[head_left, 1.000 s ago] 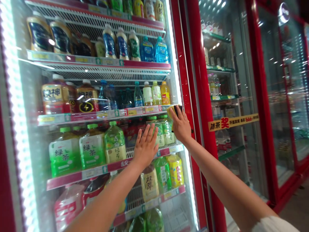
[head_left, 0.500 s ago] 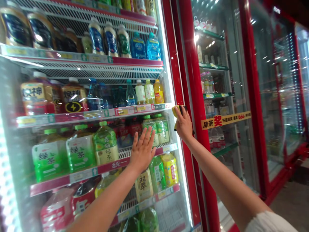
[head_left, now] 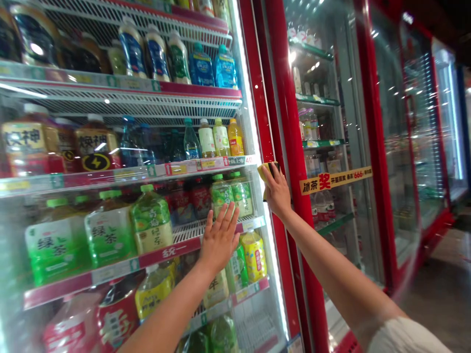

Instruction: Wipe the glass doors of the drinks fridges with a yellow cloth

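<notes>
My left hand point(head_left: 220, 240) lies flat against the glass door point(head_left: 241, 98) of the drinks cooler, fingers spread, gripping nothing, bracing it in front of the green tea bottles point(head_left: 150, 219); further right, my right hand point(head_left: 277, 193) has its fingers point(head_left: 271, 182) closed on a yellow sponge point(head_left: 262, 177), pressing it to the glass beside the red frame point(head_left: 285, 122)

Red-framed glass cooler doors point(head_left: 375, 147) lined along a shop wall

A white LED strip point(head_left: 247, 98) is fitted along the door edge; a yellow banner point(head_left: 335, 179) is stuck across the next door; a grey floor point(head_left: 437, 294) is seen at right.
</notes>
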The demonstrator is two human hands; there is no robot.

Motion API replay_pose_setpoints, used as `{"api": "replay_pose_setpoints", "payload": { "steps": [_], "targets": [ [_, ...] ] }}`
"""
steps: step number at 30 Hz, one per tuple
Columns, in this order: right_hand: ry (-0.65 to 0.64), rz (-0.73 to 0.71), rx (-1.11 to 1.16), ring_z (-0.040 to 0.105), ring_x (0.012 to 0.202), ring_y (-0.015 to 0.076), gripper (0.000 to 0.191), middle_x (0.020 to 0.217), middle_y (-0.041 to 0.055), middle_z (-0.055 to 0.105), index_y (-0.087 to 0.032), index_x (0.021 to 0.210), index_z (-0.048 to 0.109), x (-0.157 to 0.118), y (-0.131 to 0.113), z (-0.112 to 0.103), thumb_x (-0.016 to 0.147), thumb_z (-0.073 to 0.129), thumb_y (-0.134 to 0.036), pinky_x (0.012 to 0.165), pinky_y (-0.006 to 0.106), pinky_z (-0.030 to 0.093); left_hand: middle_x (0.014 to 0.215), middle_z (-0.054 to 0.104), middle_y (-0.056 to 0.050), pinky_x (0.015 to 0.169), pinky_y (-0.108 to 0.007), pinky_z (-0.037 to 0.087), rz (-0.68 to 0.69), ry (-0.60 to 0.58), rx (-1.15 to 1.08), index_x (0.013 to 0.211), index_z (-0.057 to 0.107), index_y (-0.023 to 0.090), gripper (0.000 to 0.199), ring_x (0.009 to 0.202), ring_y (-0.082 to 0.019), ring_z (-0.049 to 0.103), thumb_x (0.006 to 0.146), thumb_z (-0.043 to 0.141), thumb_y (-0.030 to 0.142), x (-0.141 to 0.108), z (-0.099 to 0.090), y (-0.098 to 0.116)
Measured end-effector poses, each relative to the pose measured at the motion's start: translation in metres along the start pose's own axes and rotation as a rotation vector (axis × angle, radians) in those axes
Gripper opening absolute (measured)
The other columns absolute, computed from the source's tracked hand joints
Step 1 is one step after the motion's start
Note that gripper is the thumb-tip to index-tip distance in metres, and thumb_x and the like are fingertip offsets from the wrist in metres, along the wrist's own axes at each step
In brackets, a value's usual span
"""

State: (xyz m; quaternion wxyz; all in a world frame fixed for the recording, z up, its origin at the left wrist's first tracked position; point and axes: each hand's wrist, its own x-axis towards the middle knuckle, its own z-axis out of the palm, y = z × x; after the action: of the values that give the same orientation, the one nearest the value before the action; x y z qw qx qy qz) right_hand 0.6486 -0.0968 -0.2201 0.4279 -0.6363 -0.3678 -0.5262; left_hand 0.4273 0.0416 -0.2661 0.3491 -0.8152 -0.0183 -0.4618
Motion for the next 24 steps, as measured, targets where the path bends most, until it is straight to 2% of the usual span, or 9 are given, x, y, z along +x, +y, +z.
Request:
{"api": "replay_pose_setpoints", "payload": {
  "steps": [2, 6, 8, 11, 15, 17, 19, 22, 24],
  "targets": [
    [0.016, -0.006, 0.005, 0.030, 0.156, 0.0296, 0.073, 0.172, 0.0036, 0.025, -0.039, 0.164, 0.024, -0.024, -0.001, 0.002, 0.100, 0.042, -0.010, 0.124, 0.056, 0.034, 0.172, 0.019, -0.008, 0.132, -0.050, -0.007, -0.007, 0.003, 0.013, 0.166, 0.002, 0.018, 0.090, 0.162, -0.022, -0.001, 0.098, 0.056, 0.041, -0.004, -0.002, -0.002],
    [0.027, -0.049, -0.027, 0.031, 0.156, 0.0308, 0.079, 0.173, 0.0007, 0.023, -0.046, 0.164, 0.014, -0.120, 0.004, 0.006, 0.100, 0.043, -0.009, 0.122, 0.058, 0.037, 0.172, 0.021, -0.008, 0.132, -0.049, -0.008, -0.008, 0.020, 0.052, 0.166, 0.006, 0.017, 0.085, 0.162, -0.021, -0.003, 0.100, 0.053, 0.041, -0.022, -0.007, -0.010],
    [0.021, -0.083, -0.030, 0.032, 0.155, 0.0304, 0.080, 0.172, -0.0006, 0.025, -0.048, 0.163, 0.014, -0.142, 0.007, 0.007, 0.100, 0.043, -0.008, 0.122, 0.058, 0.037, 0.172, 0.022, -0.008, 0.132, -0.049, -0.008, -0.005, 0.027, 0.059, 0.166, 0.006, 0.017, 0.083, 0.162, -0.021, -0.003, 0.101, 0.052, 0.042, -0.031, -0.011, -0.016],
    [0.070, -0.044, -0.012, 0.032, 0.155, 0.0304, 0.076, 0.172, 0.0012, 0.026, -0.046, 0.164, 0.016, -0.110, -0.003, 0.010, 0.101, 0.043, -0.011, 0.121, 0.059, 0.037, 0.172, 0.021, -0.008, 0.132, -0.048, -0.006, -0.038, 0.031, 0.052, 0.166, 0.006, 0.018, 0.083, 0.162, -0.021, 0.000, 0.101, 0.052, 0.042, -0.038, -0.017, -0.028],
    [0.102, -0.013, 0.011, 0.028, 0.157, 0.0310, 0.069, 0.173, 0.0032, 0.021, -0.039, 0.165, 0.020, -0.047, -0.047, 0.018, 0.103, 0.047, -0.024, 0.123, 0.057, 0.035, 0.172, 0.021, -0.009, 0.132, -0.048, -0.005, -0.096, 0.033, 0.045, 0.166, 0.005, 0.018, 0.086, 0.162, -0.022, 0.001, 0.100, 0.054, 0.041, -0.041, -0.025, -0.041],
    [0.049, -0.082, 0.028, 0.024, 0.158, 0.0309, 0.065, 0.173, 0.0020, 0.021, -0.037, 0.164, 0.027, -0.050, -0.065, 0.018, 0.103, 0.048, -0.025, 0.124, 0.055, 0.034, 0.172, 0.021, -0.010, 0.132, -0.048, -0.005, -0.106, 0.025, 0.050, 0.166, 0.005, 0.018, 0.087, 0.162, -0.022, 0.001, 0.100, 0.055, 0.041, -0.044, -0.028, -0.043],
    [-0.019, -0.196, 0.053, 0.023, 0.159, 0.0301, 0.062, 0.172, -0.0001, 0.027, -0.039, 0.161, 0.035, -0.073, -0.070, 0.014, 0.103, 0.048, -0.020, 0.124, 0.054, 0.035, 0.171, 0.021, -0.010, 0.132, -0.048, -0.004, -0.111, 0.011, 0.057, 0.166, 0.005, 0.019, 0.086, 0.162, -0.022, 0.003, 0.100, 0.055, 0.041, -0.049, -0.030, -0.045],
    [-0.070, -0.325, 0.092, 0.030, 0.157, 0.0281, 0.064, 0.166, -0.0014, 0.039, -0.044, 0.157, 0.039, -0.106, -0.051, 0.003, 0.102, 0.047, -0.013, 0.121, 0.052, 0.039, 0.171, 0.022, -0.009, 0.132, -0.049, -0.002, -0.124, -0.014, 0.061, 0.166, 0.004, 0.020, 0.085, 0.162, -0.023, 0.007, 0.100, 0.053, 0.042, -0.058, -0.034, -0.049],
    [-0.020, -0.275, 0.111, 0.036, 0.154, 0.0275, 0.066, 0.165, 0.0011, 0.040, -0.044, 0.159, 0.037, -0.105, -0.038, 0.000, 0.102, 0.045, -0.010, 0.120, 0.054, 0.041, 0.172, 0.022, -0.009, 0.132, -0.050, 0.000, -0.141, -0.020, 0.060, 0.166, 0.003, 0.020, 0.084, 0.161, -0.024, 0.010, 0.101, 0.052, 0.042, -0.064, -0.038, -0.054]
  ]
}}
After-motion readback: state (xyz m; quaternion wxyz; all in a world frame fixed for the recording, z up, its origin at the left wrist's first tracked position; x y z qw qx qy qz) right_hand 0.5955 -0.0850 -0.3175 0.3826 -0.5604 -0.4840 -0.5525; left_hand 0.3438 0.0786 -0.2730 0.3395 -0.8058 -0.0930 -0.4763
